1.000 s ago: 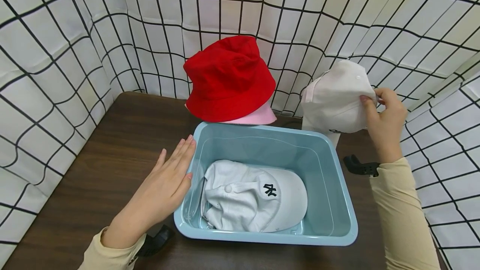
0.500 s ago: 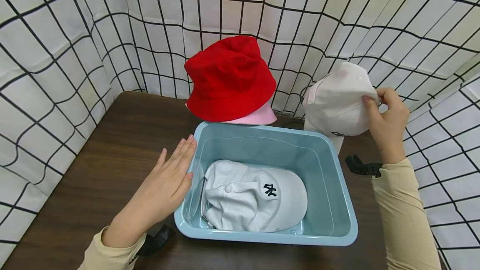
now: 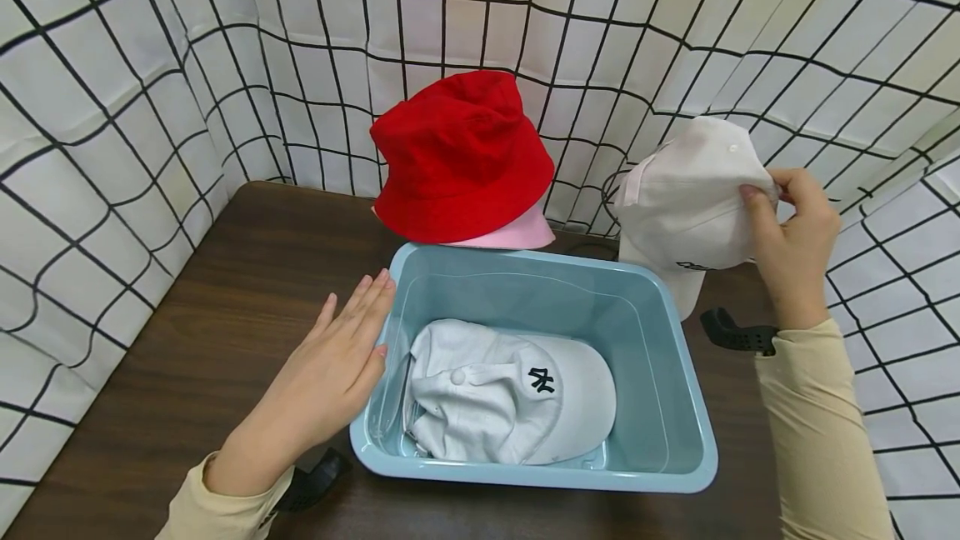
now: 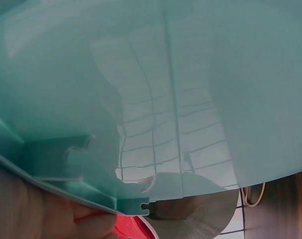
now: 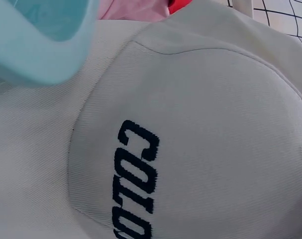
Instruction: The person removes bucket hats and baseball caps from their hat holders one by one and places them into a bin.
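Note:
My right hand [image 3: 798, 248] pinches the crown of a white baseball cap [image 3: 690, 190] between thumb and fingers, just past the basin's far right corner. Dark letters reading "COLO" run across the front of this baseball cap [image 5: 215, 124] in the right wrist view. Straight fingers of my left hand [image 3: 330, 369] lie along the left rim of a light blue plastic basin [image 3: 540, 480]. Inside it, a second white baseball cap [image 3: 502, 394] with a dark embroidered logo lies on its side, brim to the right. The outer wall of the basin [image 4: 270, 99] fills most of the left wrist view.
Behind the basin stands a red bucket hat [image 3: 461, 161], with a pink brim [image 3: 517, 232] showing under it. Everything rests on a dark wooden table [image 3: 247, 273]. White panels with black wire grid [image 3: 300, 73] enclose the back and sides.
My right hand has shifted the baseball cap a little to the right, so more of its brim shows beside the basin. My left hand and the basin stay nearly where they were.

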Available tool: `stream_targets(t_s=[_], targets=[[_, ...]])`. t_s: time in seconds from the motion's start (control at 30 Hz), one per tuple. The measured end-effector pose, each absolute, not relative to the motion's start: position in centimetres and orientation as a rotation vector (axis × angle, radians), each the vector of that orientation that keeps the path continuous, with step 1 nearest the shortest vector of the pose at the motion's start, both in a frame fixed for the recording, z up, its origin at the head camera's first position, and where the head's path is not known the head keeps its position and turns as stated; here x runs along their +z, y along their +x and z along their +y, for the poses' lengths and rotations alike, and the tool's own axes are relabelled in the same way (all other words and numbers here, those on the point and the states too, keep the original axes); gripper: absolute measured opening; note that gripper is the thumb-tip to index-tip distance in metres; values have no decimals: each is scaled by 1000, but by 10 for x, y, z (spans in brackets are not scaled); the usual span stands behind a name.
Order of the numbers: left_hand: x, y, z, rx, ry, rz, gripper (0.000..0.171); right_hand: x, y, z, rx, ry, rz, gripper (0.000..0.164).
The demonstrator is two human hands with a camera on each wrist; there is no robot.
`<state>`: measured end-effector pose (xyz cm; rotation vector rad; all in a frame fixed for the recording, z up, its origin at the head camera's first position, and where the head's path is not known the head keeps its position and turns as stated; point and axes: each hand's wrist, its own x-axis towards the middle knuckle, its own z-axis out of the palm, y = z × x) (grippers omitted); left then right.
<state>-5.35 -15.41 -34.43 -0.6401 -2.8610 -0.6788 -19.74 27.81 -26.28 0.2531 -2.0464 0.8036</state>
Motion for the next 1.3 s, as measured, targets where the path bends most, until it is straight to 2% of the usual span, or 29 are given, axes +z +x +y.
stream_targets(t_s=[0.6,0.83,1.3], targets=[[-343,-53,-153,-665,-628,-2874,63,-247,-187,280,758,283,-2028,14],[-344,-53,-153,-661,-625,-2877,63,-241,-186,280,743,297,-1991,9],[-344,-54,-153,-658,-626,-2873,64,-227,-180,280,689,293,-1953,22]])
